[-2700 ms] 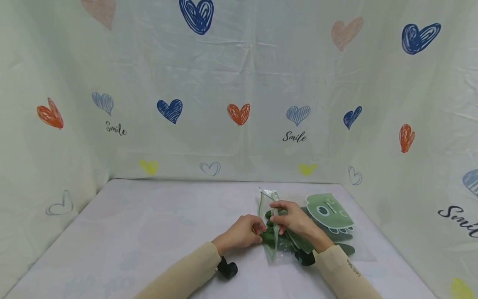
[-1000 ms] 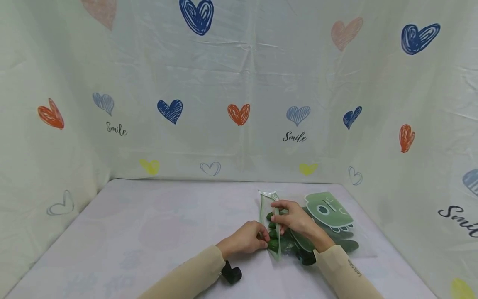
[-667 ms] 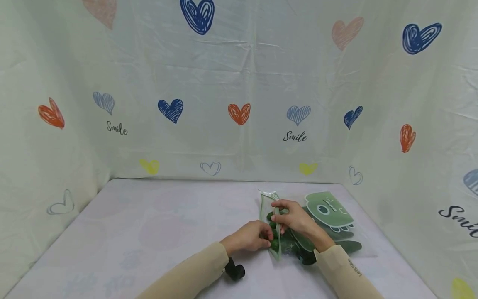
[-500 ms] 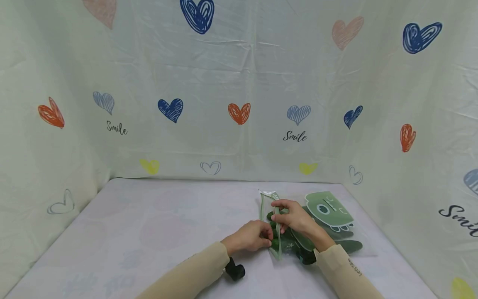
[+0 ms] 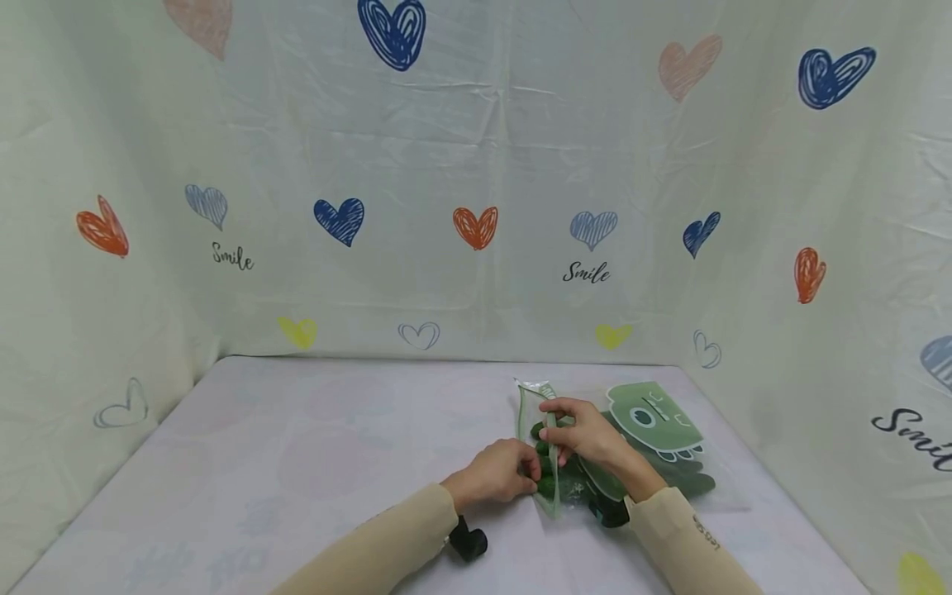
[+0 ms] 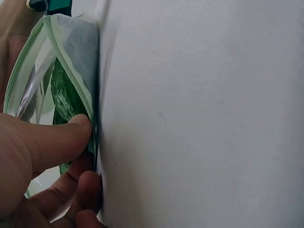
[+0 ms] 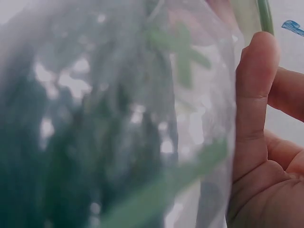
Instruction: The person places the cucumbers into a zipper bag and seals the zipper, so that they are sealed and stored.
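A clear zip bag [image 5: 662,413] with a green cartoon print lies on the table's right half, its green-edged mouth towards the left. Several cucumbers lie inside, tips near the mouth. My left hand [image 5: 494,471] pinches the end of the nearest cucumber [image 5: 546,486] at the opening. In the left wrist view the thumb [image 6: 78,130] lies against a cucumber [image 6: 66,92], with fingers curled below. My right hand [image 5: 591,434] pinches the mouth's near edge between thumb and fingers, keeping it spread. The bag's plastic [image 7: 199,118] blurs much of the right wrist view.
A white cloth covers the table [image 5: 335,463]. Behind and at the sides hangs a pale curtain [image 5: 476,124] printed with hearts and words. Black cameras sit at the left wrist [image 5: 467,541] and right wrist [image 5: 610,511].
My left hand and the nearest cucumber shifted right, deeper into the bag, then back slightly left in the last half second. The right hand keeps its place on the bag's edge.
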The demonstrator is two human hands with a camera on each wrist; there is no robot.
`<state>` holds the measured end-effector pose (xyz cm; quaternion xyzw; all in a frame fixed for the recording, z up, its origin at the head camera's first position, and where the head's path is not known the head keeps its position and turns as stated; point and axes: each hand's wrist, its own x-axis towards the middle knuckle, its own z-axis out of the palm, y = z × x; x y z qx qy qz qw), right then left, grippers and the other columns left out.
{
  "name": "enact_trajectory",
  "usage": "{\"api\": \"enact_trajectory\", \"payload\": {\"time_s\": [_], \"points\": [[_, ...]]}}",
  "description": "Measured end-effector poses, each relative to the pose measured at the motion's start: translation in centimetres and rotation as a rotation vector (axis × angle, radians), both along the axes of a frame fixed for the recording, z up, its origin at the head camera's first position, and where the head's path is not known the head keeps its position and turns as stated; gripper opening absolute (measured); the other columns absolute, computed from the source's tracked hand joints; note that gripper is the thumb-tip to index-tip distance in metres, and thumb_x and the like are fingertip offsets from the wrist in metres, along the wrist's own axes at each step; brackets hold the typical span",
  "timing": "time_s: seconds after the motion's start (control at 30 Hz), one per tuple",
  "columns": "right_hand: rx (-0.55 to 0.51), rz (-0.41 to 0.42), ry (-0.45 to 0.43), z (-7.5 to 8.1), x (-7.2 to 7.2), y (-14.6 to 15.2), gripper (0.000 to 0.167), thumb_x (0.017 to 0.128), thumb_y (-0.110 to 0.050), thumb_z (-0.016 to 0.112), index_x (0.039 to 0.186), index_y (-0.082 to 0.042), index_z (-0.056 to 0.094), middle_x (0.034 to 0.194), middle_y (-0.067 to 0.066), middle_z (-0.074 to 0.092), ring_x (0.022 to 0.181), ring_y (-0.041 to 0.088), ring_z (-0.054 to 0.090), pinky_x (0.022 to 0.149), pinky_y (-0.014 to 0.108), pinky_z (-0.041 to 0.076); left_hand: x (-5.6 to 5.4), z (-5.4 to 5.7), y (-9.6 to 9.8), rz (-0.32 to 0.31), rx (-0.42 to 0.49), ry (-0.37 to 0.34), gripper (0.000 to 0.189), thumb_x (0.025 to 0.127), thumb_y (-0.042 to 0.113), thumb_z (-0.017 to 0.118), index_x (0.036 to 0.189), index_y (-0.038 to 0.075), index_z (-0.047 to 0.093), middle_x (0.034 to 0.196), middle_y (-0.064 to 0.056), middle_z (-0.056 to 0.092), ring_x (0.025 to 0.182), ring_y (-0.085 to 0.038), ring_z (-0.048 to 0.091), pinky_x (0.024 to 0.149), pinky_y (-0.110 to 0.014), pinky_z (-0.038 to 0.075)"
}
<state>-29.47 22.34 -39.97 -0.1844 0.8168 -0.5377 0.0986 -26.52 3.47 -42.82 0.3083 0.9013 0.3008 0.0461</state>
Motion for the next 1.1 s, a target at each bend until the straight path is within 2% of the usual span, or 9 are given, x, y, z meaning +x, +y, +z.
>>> {"api": "enact_trajectory", "payload": {"time_s": [0.17, 0.3, 0.6, 0.73, 0.93, 1.1], "points": [[0.005, -0.001, -0.002, 0.01, -0.01, 0.02, 0.052, 0.089, -0.006, 0.066, 0.133, 0.01, 0.044, 0.119, 0.028, 0.043, 0.048, 0.019, 0.055, 0.05, 0.039, 0.052, 0.05, -0.17, 0.31, 0.014, -0.005, 0.019, 0.018, 0.082, 0.018, 0.075, 0.072, 0.021, 0.061, 0.066, 0.016, 0.053, 0.061, -0.002, 0.047, 0.058, -0.021, 0.04], [0.004, -0.006, -0.002, 0.1, 0.08, -0.06, 0.053, 0.088, -0.007, 0.067, 0.132, 0.01, 0.045, 0.119, 0.028, 0.043, 0.047, 0.018, 0.056, 0.05, 0.038, 0.053, -0.09, -0.29, 0.3, 0.025, 0.012, 0.001, 0.02, 0.082, 0.02, 0.075, 0.071, 0.021, 0.059, 0.064, 0.014, 0.052, 0.059, -0.004, 0.046, 0.055, -0.022, 0.039], [-0.012, -0.001, -0.012, 0.01, 0.0, -0.05, 0.053, 0.088, -0.006, 0.067, 0.133, 0.011, 0.044, 0.116, 0.027, 0.043, 0.047, 0.018, 0.056, 0.05, 0.039, 0.052, -0.58, -0.18, -0.3, 0.07, 0.123, -0.045, 0.019, 0.08, 0.005, 0.073, 0.09, 0.009, 0.057, 0.075, 0.007, 0.057, 0.065, -0.005, 0.051, 0.062, -0.022, 0.043], [-0.009, -0.005, -0.016, -0.05, 0.02, -0.06, 0.053, 0.088, -0.007, 0.067, 0.133, 0.01, 0.045, 0.117, 0.026, 0.043, 0.047, 0.019, 0.056, 0.05, 0.04, 0.053, -0.59, -0.06, -0.06, 0.101, 0.12, -0.048, 0.013, 0.082, 0.007, 0.072, 0.088, 0.008, 0.061, 0.07, 0.007, 0.057, 0.062, -0.005, 0.052, 0.059, -0.022, 0.043], [0.001, -0.006, -0.019, -0.09, -0.08, -0.14, 0.053, 0.088, -0.008, 0.067, 0.133, 0.01, 0.046, 0.115, 0.025, 0.045, 0.047, 0.018, 0.056, 0.05, 0.039, 0.053, -0.57, -0.21, 0.23, 0.178, 0.068, -0.01, 0.01, 0.083, 0.014, 0.072, 0.086, 0.015, 0.062, 0.066, 0.01, 0.059, 0.058, -0.006, 0.052, 0.053, -0.027, 0.041], [0.006, -0.016, -0.017, -0.18, -0.08, -0.11, 0.051, 0.088, -0.007, 0.067, 0.132, 0.009, 0.047, 0.114, 0.024, 0.046, 0.047, 0.019, 0.056, 0.05, 0.039, 0.052, -0.53, -0.17, 0.38, 0.175, 0.083, -0.001, 0.01, 0.082, 0.014, 0.074, 0.084, 0.016, 0.064, 0.069, 0.011, 0.059, 0.062, -0.005, 0.053, 0.056, -0.027, 0.042]]}}
